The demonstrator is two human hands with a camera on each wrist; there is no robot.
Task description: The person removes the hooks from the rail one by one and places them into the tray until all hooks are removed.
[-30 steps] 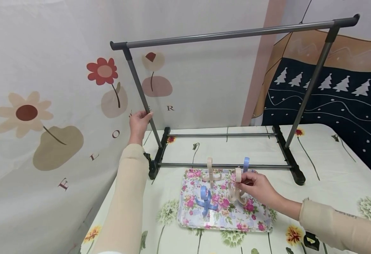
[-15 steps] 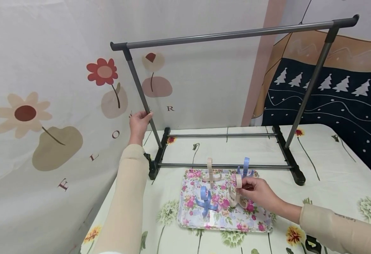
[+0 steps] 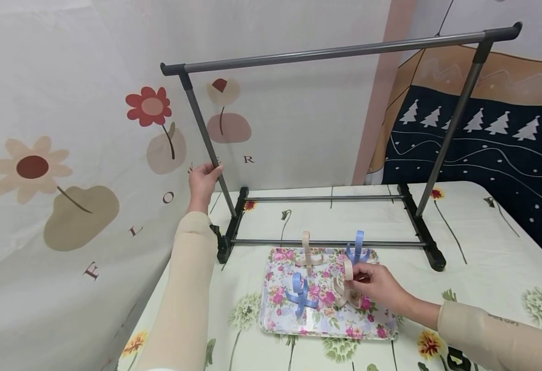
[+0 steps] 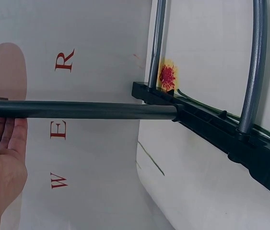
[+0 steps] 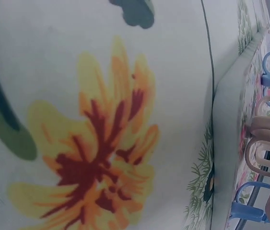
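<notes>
My left hand (image 3: 203, 184) grips the slanted left post (image 4: 87, 109) of a grey metal garment rack, thumb on one side and fingers on the other. My right hand (image 3: 376, 282) pinches a beige multi-prong plastic hook (image 3: 348, 269) near its curved top. Its prongs are low over or on a floral tray (image 3: 285, 325); contact cannot be told. A blue hook (image 3: 300, 299) stands on the tray to the left. Behind it is a second beige hook (image 3: 306, 247), and at the back right a second blue hook (image 3: 359, 243). The right wrist view shows the right hand only at its edge.
Two low crossbars of the rack join its black feet (image 3: 412, 221) just behind the tray. Its top bar (image 3: 336, 51) spans high above. A flower-printed cloth (image 3: 484, 257) covers the table. A printed curtain (image 3: 299, 154) hangs close behind the rack.
My right hand has lowered slightly with the beige hook, so more of the blue hook behind it shows. My left hand keeps its hold on the post.
</notes>
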